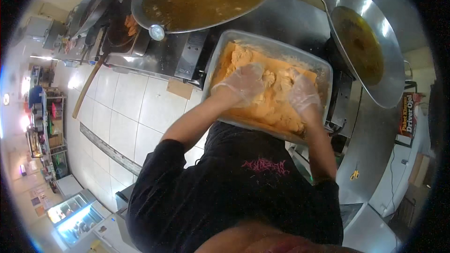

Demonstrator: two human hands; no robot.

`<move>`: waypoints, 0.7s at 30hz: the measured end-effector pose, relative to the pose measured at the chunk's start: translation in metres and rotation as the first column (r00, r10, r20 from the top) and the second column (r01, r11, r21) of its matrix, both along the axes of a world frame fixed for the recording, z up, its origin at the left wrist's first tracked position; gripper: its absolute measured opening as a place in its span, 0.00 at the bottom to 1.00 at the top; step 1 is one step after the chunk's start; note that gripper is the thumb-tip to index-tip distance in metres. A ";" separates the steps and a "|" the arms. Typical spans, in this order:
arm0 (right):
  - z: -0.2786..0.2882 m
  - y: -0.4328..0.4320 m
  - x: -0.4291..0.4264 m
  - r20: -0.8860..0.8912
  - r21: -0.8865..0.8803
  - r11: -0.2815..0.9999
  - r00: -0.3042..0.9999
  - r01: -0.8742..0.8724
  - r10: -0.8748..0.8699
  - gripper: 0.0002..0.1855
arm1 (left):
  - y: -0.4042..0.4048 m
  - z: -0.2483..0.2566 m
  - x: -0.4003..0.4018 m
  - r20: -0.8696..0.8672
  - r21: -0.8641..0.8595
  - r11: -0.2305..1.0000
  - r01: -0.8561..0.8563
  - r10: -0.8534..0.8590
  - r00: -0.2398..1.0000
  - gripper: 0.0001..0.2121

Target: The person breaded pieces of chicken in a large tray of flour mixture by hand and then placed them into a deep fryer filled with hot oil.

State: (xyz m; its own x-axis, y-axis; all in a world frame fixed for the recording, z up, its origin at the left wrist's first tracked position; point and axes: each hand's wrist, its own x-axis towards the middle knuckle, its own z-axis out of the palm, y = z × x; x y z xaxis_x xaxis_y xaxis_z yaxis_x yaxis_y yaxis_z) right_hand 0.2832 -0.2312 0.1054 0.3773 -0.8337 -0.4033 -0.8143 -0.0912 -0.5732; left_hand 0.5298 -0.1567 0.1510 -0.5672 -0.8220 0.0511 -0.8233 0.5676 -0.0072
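Observation:
A translucent plastic tub [274,40] of orange breading flour [242,115] lies right in front of my body. Both hands are inside it, in clear disposable gloves dusted with flour. My left hand [248,79] is palm down among lumpy flour-coated pieces [269,78], its fingertips partly hidden by flour. Opposite it, my right hand [304,89] has its fingers against a coated piece [286,84] near the tub's middle. Whether either hand grips a piece is unclear. Another coated lump [242,54] rests by the tub's far left side.
Beyond the tub is a large wok [182,31] of bubbling oil, with a dial thermometer [156,32] at its rim. A second wok [383,24] holding oil stands at right. A wooden handle [89,86] juts over the tiled floor at left. Yellow-handled scissors [355,174] lie on the steel counter [369,147].

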 end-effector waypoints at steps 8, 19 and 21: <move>0.273 -0.004 0.083 0.204 -0.316 0.948 0.978 0.030 0.037 0.20 | -0.036 0.207 0.086 -0.323 0.162 0.958 -0.238 0.279 0.904 0.19; 0.375 -0.115 0.310 -0.431 -0.557 0.772 0.901 -0.306 0.047 0.20 | -0.159 0.251 0.286 -0.099 -0.059 0.969 -0.240 0.234 0.967 0.17; 0.353 -0.119 0.347 -0.024 -0.457 0.889 1.000 -0.021 0.011 0.20 | -0.184 0.239 0.317 -0.091 -0.029 0.964 -0.264 0.261 0.961 0.17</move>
State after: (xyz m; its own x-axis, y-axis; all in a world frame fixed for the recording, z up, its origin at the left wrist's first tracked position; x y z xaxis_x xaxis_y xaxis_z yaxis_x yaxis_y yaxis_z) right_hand 0.6300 -0.3504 0.4581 0.3883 -0.9214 0.0139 -0.8214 -0.3528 -0.4482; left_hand 0.8464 -0.3412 0.3896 -0.3239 -0.9376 0.1264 -0.9418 0.3322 0.0511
